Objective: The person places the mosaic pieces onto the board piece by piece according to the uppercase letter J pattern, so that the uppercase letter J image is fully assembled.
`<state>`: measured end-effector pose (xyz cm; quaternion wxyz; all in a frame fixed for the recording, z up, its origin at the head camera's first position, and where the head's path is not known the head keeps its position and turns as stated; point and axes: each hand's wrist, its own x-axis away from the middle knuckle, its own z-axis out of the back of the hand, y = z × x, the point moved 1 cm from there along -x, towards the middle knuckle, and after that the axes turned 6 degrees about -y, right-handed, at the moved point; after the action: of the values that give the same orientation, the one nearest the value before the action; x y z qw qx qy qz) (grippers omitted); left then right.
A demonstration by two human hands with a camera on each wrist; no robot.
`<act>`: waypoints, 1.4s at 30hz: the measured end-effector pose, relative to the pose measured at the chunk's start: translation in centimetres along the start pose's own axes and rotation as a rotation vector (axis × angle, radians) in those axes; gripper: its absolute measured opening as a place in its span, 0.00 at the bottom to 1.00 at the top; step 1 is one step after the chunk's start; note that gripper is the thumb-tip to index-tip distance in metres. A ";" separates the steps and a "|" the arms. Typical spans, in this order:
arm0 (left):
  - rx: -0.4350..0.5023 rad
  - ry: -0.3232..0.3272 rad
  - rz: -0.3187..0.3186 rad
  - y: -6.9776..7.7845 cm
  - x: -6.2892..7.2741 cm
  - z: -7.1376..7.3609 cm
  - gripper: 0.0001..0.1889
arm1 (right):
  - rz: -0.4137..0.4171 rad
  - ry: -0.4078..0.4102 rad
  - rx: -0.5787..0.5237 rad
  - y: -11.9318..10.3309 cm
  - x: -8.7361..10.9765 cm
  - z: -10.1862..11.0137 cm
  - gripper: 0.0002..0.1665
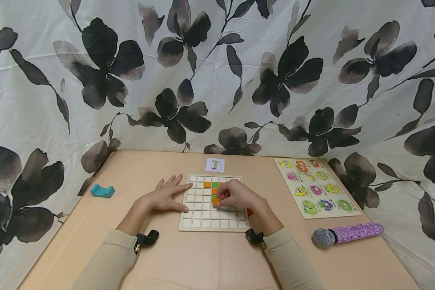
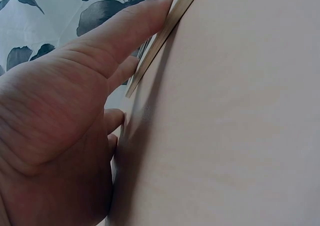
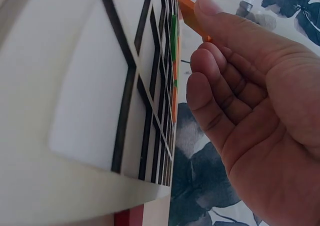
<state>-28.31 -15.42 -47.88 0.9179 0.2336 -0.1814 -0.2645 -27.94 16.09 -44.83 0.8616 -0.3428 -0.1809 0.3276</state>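
While the left hand (image 1: 166,196) rests outspread on the board (image 1: 214,223), the right hand (image 1: 237,195) pinches an orange tile (image 3: 191,18), apparently mid-placement, the next move calling for careful, square seating.

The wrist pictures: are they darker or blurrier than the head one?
Head view: bright, fairly even light; left wrist view: dimmer, with a dark shadow on the table beside the left hand; right wrist view: also dim, the nearest edge of the grid board looks soft, the right hand clearer.
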 end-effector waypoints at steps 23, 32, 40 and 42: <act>-0.004 0.005 0.007 0.0 0.0 -0.2 0.51 | -0.027 -0.047 0.033 0.1 -0.3 -0.7 0.13; -0.006 0.007 0.007 0.2 0.1 0.0 0.51 | -0.040 -0.054 0.040 0.2 -0.4 -0.9 0.13; -0.008 0.009 0.007 0.1 0.0 0.0 0.52 | -0.058 -0.055 0.043 0.3 -0.5 -1.0 0.13; -0.010 0.008 0.007 0.0 0.0 0.0 0.52 | -0.059 -0.059 0.049 0.4 -0.5 -1.0 0.13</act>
<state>-28.29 -15.39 -47.86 0.9207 0.2294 -0.1772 -0.2614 -27.91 15.47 -45.82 0.8733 -0.3065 -0.2080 0.3164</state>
